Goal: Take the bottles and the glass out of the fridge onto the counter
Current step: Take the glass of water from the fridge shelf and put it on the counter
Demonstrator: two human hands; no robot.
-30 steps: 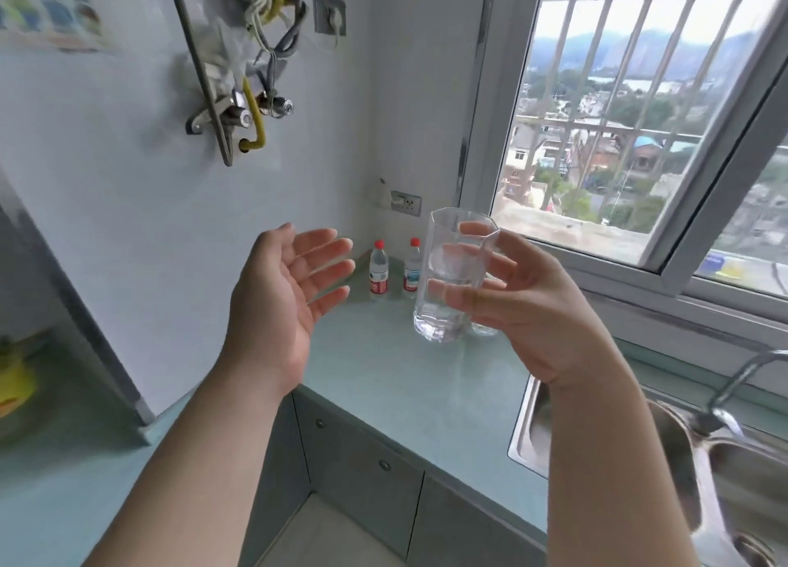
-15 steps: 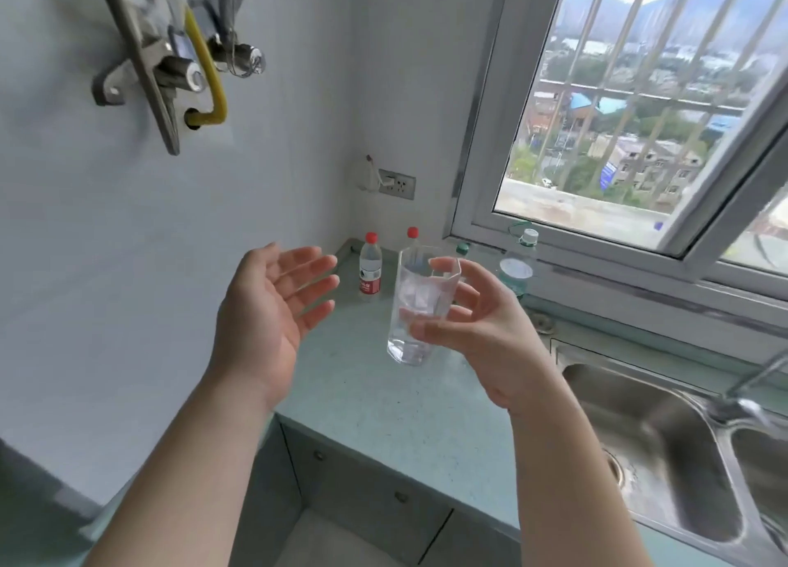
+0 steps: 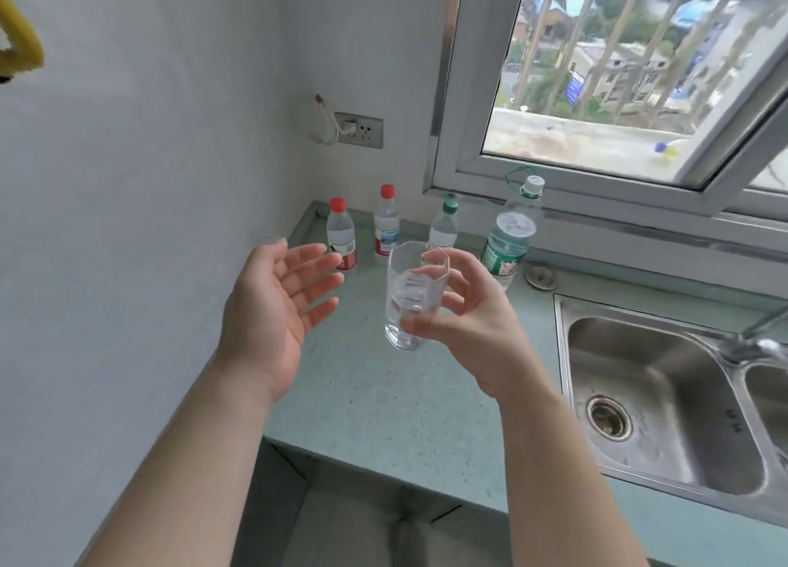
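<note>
The right hand (image 3: 464, 323) grips the faceted glass (image 3: 411, 296) by its side wall, held above the counter (image 3: 383, 400). Smooth, breakable and probably slippery, it wants a firm mid-body hold. The left hand (image 3: 273, 315) is spread, empty. Four water bottles (image 3: 386, 225) stand behind.

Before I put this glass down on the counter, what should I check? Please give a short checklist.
1. Right hand holds the glass firmly: ok.
2. Glass upright, water level: ok.
3. Bare counter below the glass: ok.
4. Bottles clear of the landing spot; nearest, the red-capped bottle, stands behind by the wall: ok.
5. Left hand open, free to steady: ok.
6. Counter dry: cannot tell.
</note>
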